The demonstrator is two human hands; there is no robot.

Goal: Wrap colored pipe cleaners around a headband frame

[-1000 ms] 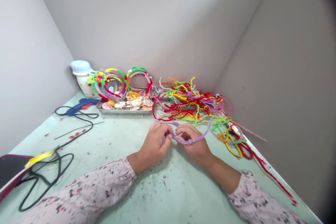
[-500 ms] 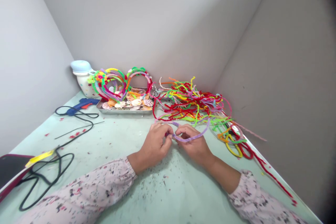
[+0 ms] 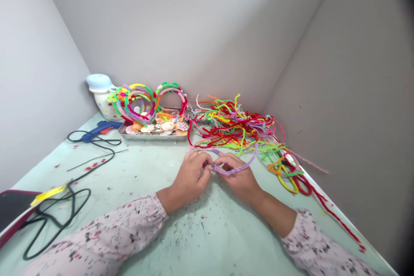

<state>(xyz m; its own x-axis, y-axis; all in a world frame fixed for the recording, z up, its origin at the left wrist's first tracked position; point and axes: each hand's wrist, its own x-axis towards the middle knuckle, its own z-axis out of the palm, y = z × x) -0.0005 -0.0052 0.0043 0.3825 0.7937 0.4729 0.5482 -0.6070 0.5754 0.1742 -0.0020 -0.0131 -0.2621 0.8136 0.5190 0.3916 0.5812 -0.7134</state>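
Both my hands meet fingertip to fingertip over the middle of the pale green table [image 3: 207, 233]. A fuzzy purple pipe cleaner [image 3: 234, 171] is pinched between them, and its free end curves up and to the right past my right knuckles. My left hand [image 3: 194, 174] is closed on it with thumb and forefinger, and a bit of dark red shows at those fingertips. My right hand [image 3: 237, 179] is closed on the same purple piece, close beside the left. Another purple length shows behind the hands. The exact join at the fingertips is too small to make out.
A metal tray [image 3: 155, 137] of shells with colourful headbands [image 3: 139, 103] stands at the back, beside a white jar [image 3: 105, 102]. Pipe cleaners [image 3: 239, 125] lie heaped behind my right hand. A blue glue gun [image 3: 100, 130] and black cord [image 3: 73, 207] are at left.
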